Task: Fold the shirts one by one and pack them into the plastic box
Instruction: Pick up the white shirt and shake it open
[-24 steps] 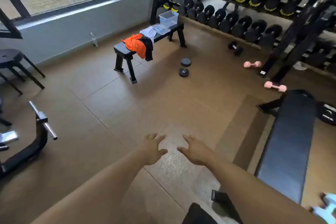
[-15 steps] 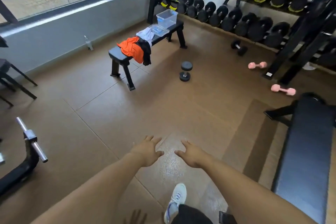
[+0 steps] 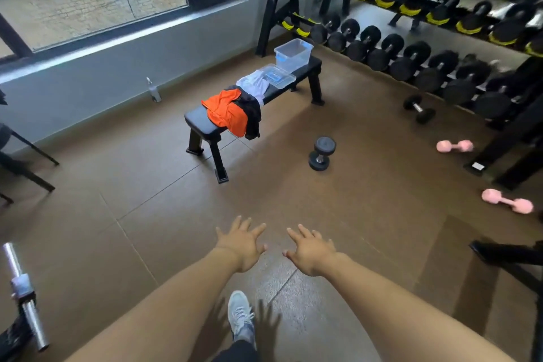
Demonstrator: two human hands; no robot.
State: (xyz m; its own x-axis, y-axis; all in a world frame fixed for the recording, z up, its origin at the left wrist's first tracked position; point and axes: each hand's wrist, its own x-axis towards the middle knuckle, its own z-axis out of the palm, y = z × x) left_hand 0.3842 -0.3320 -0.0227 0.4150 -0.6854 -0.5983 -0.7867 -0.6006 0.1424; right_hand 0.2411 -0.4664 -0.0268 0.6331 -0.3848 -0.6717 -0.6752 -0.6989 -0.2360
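A black bench [image 3: 199, 120] stands across the room. An orange shirt [image 3: 227, 112], a black shirt [image 3: 251, 113] and a white shirt [image 3: 255, 85] lie heaped on it. A clear plastic box [image 3: 293, 54] sits at the bench's far end, its lid [image 3: 277, 76] lying flat beside it. My left hand [image 3: 242, 241] and my right hand [image 3: 310, 250] stretch forward over the floor with fingers spread, holding nothing, well short of the bench.
A black dumbbell [image 3: 321, 153] lies on the floor right of the bench. Two pink dumbbells [image 3: 454, 146] [image 3: 507, 200] lie farther right. A long dumbbell rack [image 3: 411, 59] lines the back right. A spray bottle [image 3: 153, 90] stands by the wall. A barbell end [image 3: 25, 297] is at lower left.
The bench with the shirts has come closer as I walk toward it. My hands stay stretched out and their fingers have spread wider. A shoe has come into view below.
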